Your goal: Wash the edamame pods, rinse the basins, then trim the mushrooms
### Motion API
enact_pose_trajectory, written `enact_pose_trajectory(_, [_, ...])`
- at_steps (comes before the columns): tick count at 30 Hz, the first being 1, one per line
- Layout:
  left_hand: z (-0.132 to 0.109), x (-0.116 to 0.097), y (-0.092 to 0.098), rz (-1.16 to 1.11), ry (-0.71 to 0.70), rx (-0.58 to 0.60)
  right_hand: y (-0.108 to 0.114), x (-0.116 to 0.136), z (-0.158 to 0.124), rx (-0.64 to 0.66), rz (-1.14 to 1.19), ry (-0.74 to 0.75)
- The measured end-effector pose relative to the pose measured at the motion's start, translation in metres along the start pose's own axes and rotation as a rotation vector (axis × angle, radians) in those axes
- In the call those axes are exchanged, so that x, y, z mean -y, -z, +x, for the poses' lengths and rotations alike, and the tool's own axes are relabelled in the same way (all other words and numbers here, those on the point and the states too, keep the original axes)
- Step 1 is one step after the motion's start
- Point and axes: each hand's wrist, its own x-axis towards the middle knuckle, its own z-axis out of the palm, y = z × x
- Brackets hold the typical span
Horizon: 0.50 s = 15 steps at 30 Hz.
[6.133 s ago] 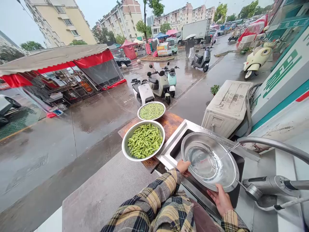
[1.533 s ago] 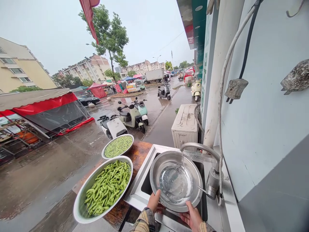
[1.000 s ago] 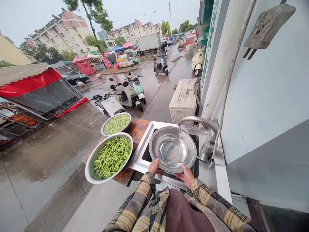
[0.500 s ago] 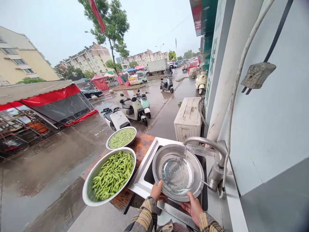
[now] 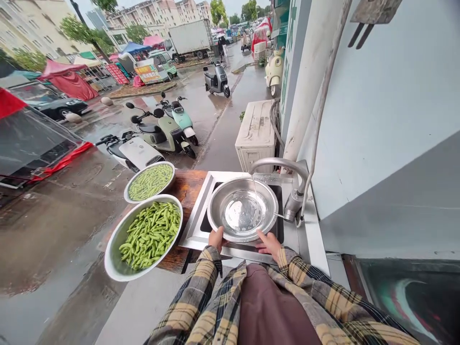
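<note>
A round metal basin (image 5: 220,203) with a little water in its bottom sits over the sink (image 5: 196,235). My left hand (image 5: 216,238) grips its near rim on the left, thumb on top and fingers hidden beneath. On the near right side, my right hand (image 5: 269,243) holds the same rim, thumb over the edge and fingers underneath. A thin stream runs into the basin from the curved faucet (image 5: 283,163). To the left stand a basin of green edamame pods (image 5: 151,235) and, behind it, another basin of pods in water (image 5: 151,182).
The pod basins rest on a wooden board (image 5: 192,187) beside the sink. A wall (image 5: 377,134) and a pipe (image 5: 305,86) close off the right. Beyond the sink stands a dirty white box (image 5: 255,127); parked scooters (image 5: 161,132) line the wet pavement.
The view has tilted down and shifted right, showing more of my sleeves and apron. Both hands keep their hold on the basin's near rim, and water still runs.
</note>
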Motion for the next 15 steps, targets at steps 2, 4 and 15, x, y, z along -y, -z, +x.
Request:
enact_pose_trajectory(2, [0.005, 0.001, 0.002, -0.02, -0.021, -0.034, 0.009, 0.004, -0.008, -0.019, -0.127, 0.062])
enact_pose_trajectory(4, [0.009, 0.002, 0.005, -0.04, -0.035, -0.077, 0.02, 0.014, -0.016, -0.052, -0.249, 0.167])
enact_pose_trajectory(15, [0.026, -0.003, 0.026, -0.078, -0.068, -0.156, 0.028, 0.05, 0.018, -0.29, -1.303, 0.566])
